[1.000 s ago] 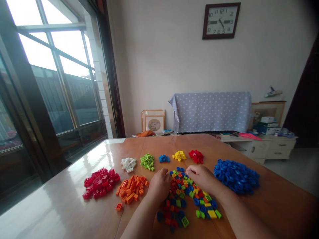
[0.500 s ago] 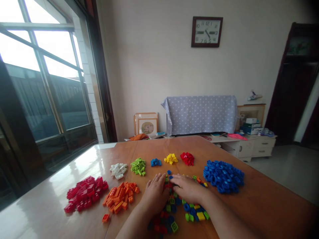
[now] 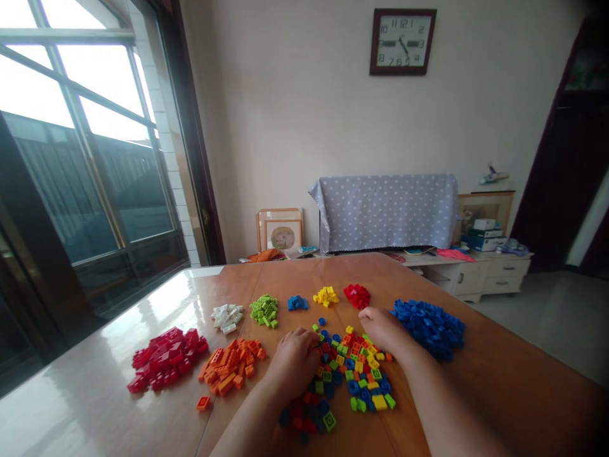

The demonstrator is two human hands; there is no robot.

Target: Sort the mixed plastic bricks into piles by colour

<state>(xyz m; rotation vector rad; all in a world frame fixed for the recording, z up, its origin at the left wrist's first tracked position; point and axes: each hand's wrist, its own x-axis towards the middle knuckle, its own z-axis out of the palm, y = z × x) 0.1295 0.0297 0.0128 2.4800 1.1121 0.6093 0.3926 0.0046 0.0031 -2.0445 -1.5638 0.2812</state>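
Observation:
A loose heap of mixed toy building bricks [image 3: 358, 365] in red, green, blue, yellow and orange lies on the table in front of me. My left hand [image 3: 295, 358] rests at the heap's left edge, fingers curled down among the bricks; what they hold, if anything, is hidden. Over the heap's far right side is my right hand [image 3: 383, 327], its fingers drawn together just short of the small red brick pile [image 3: 356, 296]. Anything in those fingers is too small or covered to name. The large blue brick pile [image 3: 428, 327] lies just right of that hand.
Sorted piles surround the heap: yellow bricks [image 3: 326, 295], small blue bricks [image 3: 297, 303], light green bricks [image 3: 264, 311], white bricks [image 3: 228, 317], orange bricks [image 3: 231, 366] and dark pink bricks [image 3: 167, 360]. One orange brick [image 3: 203, 403] lies apart on the wooden table [image 3: 257, 425].
My right hand has moved away from my left, forward and right toward the small red pile, uncovering the middle of the mixed heap. My left hand stays at the heap's left side.

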